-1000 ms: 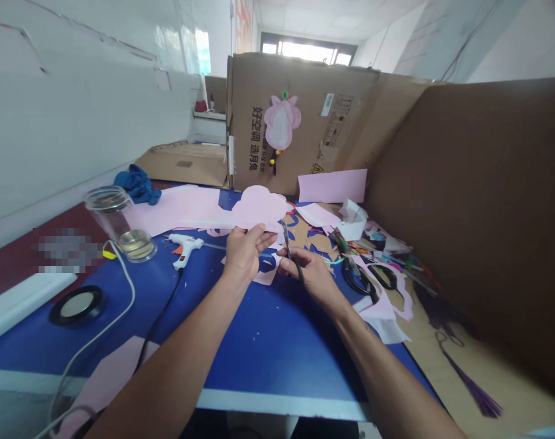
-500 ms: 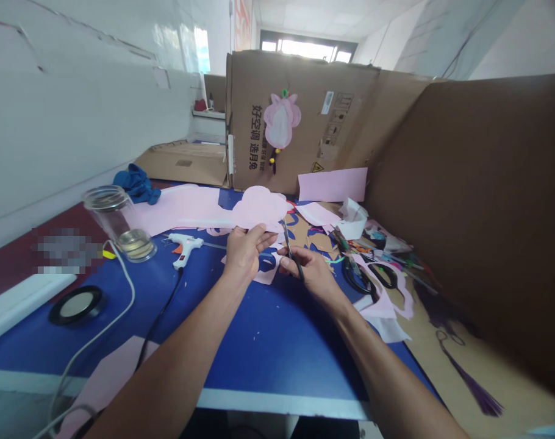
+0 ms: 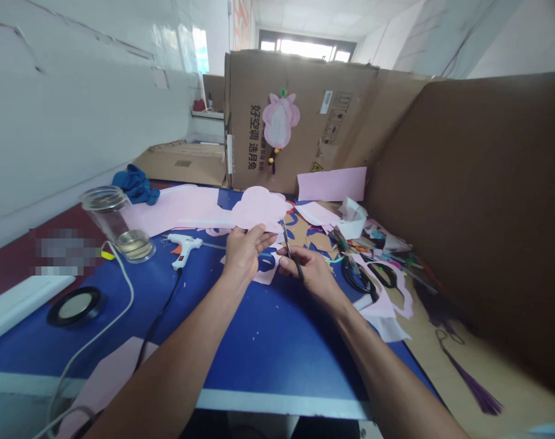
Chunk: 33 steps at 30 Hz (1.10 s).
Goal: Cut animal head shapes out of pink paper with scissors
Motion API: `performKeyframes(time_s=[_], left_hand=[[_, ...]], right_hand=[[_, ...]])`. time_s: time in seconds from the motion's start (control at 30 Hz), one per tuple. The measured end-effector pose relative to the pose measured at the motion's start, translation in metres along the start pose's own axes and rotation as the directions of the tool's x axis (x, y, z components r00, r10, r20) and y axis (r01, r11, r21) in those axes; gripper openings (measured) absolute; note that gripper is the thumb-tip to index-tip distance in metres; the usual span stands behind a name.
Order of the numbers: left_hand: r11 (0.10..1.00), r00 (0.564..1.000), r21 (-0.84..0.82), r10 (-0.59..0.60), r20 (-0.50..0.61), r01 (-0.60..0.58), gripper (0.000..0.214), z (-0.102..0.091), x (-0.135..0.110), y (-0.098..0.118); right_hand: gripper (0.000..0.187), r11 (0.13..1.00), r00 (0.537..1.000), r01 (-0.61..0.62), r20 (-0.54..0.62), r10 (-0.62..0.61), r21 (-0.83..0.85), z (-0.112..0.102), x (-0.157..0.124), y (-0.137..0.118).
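My left hand (image 3: pixel 243 253) pinches the lower edge of a pink cloud-shaped paper cutout (image 3: pixel 259 207) and holds it up over the blue table (image 3: pixel 259 341). My right hand (image 3: pixel 311 274) is closed round the black handles of a pair of scissors (image 3: pixel 289 247). Their blades point up at the right edge of the pink shape. Both hands meet at the middle of the table.
A white glue gun (image 3: pixel 183 247) with a black cord lies left of my hands, beside a glass jar (image 3: pixel 117 222). Paper scraps, pens and more scissors (image 3: pixel 364 274) litter the right side. Cardboard walls (image 3: pixel 479 201) enclose the back and right. A black round lid (image 3: pixel 74 305) lies left.
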<state>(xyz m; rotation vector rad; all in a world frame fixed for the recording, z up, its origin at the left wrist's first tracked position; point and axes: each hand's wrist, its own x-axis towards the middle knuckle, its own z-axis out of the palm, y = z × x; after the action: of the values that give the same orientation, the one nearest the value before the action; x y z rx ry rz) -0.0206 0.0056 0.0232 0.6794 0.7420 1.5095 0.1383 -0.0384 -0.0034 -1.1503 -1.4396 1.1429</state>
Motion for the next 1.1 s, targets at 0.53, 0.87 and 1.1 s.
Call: performKeyframes(time_s=[0.53, 0.87, 1.1], left_hand=[[1.0, 1.0, 0.0, -0.001, -0.002, 0.001, 0.025, 0.0002, -0.0004, 0.0012], [1.0, 1.0, -0.026, 0.008, 0.007, -0.008, 0.025, -0.0007, 0.0008, 0.0007], [1.0, 1.0, -0.025, 0.001, 0.009, -0.001, 0.026, -0.0012, 0.0015, 0.0019]], right_hand=[[0.05, 1.0, 1.0, -0.001, -0.002, 0.001, -0.027, -0.0007, 0.0, -0.0004], [0.059, 0.998, 1.0, -0.028, -0.006, 0.027, -0.056, -0.0003, 0.0002, -0.0014], [0.057, 0.997, 1.0, -0.023, -0.013, 0.022, -0.068, -0.0005, -0.0008, -0.0034]])
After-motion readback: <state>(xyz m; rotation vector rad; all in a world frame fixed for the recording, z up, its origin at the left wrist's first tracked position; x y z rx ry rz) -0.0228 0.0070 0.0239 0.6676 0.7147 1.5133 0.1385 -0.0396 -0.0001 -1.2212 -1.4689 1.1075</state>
